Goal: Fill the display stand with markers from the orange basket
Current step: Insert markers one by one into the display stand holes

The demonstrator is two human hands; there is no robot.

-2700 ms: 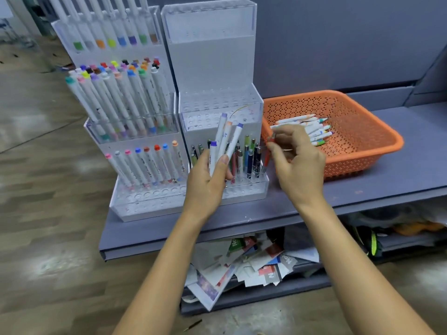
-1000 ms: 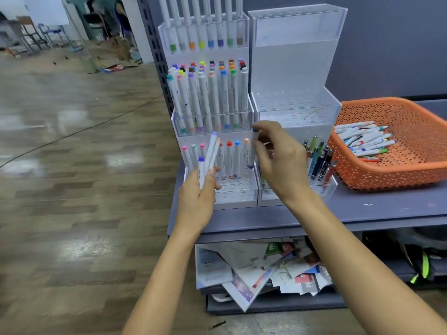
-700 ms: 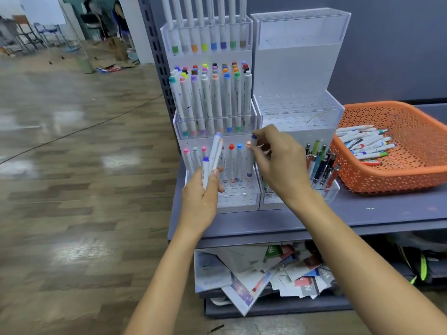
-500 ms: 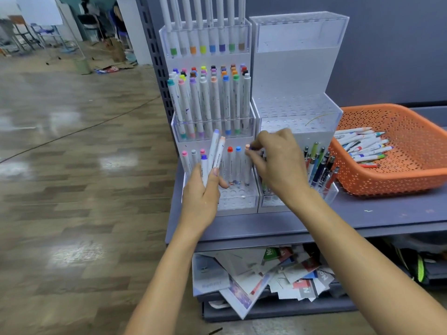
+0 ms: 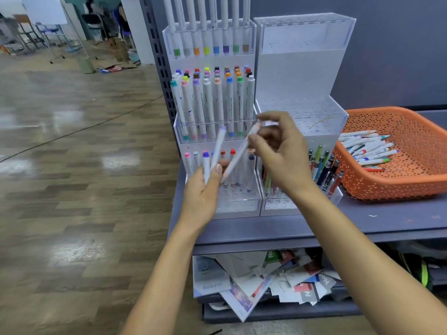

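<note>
A clear acrylic display stand (image 5: pixel 238 204) on the grey shelf holds rows of white markers with coloured caps. My left hand (image 5: pixel 202 192) grips two white markers (image 5: pixel 219 148) in front of its lowest tier. My right hand (image 5: pixel 281 151) pinches the top of a third white marker (image 5: pixel 238 157), which slants down toward my left hand. The orange basket (image 5: pixel 416 180) at the right holds several loose markers (image 5: pixel 367 151).
A second clear stand (image 5: pixel 302 78) beside the first has bare upper tiers and dark pens (image 5: pixel 325 169) in its bottom row. The grey shelf (image 5: pixel 362 223) runs right. Papers (image 5: pixel 261 279) are piled on the lower shelf. Wood floor lies to the left.
My right hand set a marker into the lowest tier, then came back and took hold of a slanted marker from my left hand's bunch. The view shifted right earlier, then held.
</note>
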